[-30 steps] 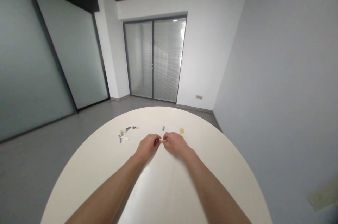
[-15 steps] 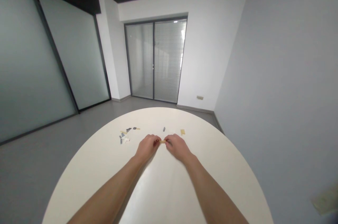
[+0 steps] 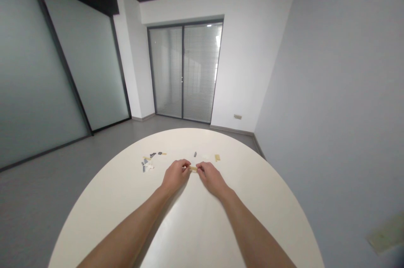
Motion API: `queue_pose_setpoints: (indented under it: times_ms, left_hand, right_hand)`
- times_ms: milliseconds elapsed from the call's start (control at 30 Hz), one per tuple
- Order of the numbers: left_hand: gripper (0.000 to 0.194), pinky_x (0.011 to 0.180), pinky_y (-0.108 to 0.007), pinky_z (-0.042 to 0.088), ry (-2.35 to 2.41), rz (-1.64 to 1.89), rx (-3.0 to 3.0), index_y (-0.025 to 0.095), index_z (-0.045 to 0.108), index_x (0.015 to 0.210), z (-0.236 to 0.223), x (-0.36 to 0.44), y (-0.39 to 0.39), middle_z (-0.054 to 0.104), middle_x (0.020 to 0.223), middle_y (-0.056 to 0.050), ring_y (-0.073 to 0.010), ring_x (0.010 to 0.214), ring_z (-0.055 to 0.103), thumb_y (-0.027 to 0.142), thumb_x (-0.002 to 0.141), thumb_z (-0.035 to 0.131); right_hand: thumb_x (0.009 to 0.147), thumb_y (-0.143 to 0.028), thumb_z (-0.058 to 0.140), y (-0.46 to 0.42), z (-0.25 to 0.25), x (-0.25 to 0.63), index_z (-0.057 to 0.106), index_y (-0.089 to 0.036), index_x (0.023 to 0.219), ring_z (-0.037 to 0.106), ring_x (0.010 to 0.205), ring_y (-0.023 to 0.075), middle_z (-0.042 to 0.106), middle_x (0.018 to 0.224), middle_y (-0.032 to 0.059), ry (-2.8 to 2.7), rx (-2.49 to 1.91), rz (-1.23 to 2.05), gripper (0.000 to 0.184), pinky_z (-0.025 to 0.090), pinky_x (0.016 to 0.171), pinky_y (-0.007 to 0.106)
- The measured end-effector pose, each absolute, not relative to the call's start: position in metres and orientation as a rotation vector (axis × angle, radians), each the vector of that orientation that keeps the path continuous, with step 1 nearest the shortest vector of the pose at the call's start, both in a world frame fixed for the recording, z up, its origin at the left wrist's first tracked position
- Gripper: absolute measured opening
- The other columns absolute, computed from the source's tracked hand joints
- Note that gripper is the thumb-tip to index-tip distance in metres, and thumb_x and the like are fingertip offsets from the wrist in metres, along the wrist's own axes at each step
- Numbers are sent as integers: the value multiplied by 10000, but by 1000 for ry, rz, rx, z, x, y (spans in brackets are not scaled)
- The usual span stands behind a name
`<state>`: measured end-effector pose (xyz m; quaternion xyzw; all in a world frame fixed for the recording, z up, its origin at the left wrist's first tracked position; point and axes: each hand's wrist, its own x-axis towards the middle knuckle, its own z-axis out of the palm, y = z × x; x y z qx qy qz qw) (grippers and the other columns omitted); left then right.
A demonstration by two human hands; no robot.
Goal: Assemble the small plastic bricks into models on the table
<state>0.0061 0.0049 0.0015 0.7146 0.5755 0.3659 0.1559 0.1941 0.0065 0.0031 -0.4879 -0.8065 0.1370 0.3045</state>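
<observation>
Two hands that I follow from afar, left hand (image 3: pixel 175 174) and right hand (image 3: pixel 212 176), pinch a small yellow piece (image 3: pixel 193 169) between them with nearly closed fingertips, more of it showing than a moment ago, which I read as a regrip mid-work.

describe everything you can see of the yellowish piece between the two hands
The yellowish piece is small, narrow and elongated, lying roughly crosswise in front of the person, above or on the white round table; which is unclear. The left hand appears to pinch one end, the right hand the other, hiding both tips. Its material and any finer parts are too small to tell.
</observation>
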Motion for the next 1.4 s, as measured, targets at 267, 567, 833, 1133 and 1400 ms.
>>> queue_pose_setpoints:
  times_ms: [267,567,833,1133,1400]
  left_hand:
    - [173,757,-298,491,1516,1179,1895,198,694,895,5,12,6,743,899,-50,-194,819,658,305,836,571]
    - [223,781,-320,500,1436,1268,1844,176,698,845,6,14,7,740,860,-59,-199,799,660,365,825,582]
    - [262,829,-339,515,1237,1287,1709,142,706,931,8,19,9,747,946,-99,-207,852,677,359,829,600]
    - [345,873,-347,513,1181,1295,1718,154,697,1048,12,21,6,739,1040,-102,-214,933,676,414,837,614]
    - [336,869,-365,498,1165,1343,1698,141,697,1007,10,19,9,745,1003,-106,-228,908,669,411,819,627]
  right_hand:
    - [978,-308,436,13,-7,196,607,-212,1032,589,939,174,642,991,52,-1966,-1284,455,204,430,848,285]
    - [923,-270,535,7,-3,195,519,-257,1252,607,1001,171,658,1064,37,-1965,-1226,471,330,440,901,309]
    - [958,-316,500,3,5,196,582,-266,1176,614,980,167,659,1038,33,-1967,-1275,388,239,431,887,286]
    - [965,-363,505,2,7,194,589,-270,1147,626,946,167,668,1028,28,-1982,-1342,334,221,434,836,269]
    - [960,-326,508,-3,12,193,598,-263,1126,624,936,163,666,1020,34,-2029,-1313,237,200,442,837,267]
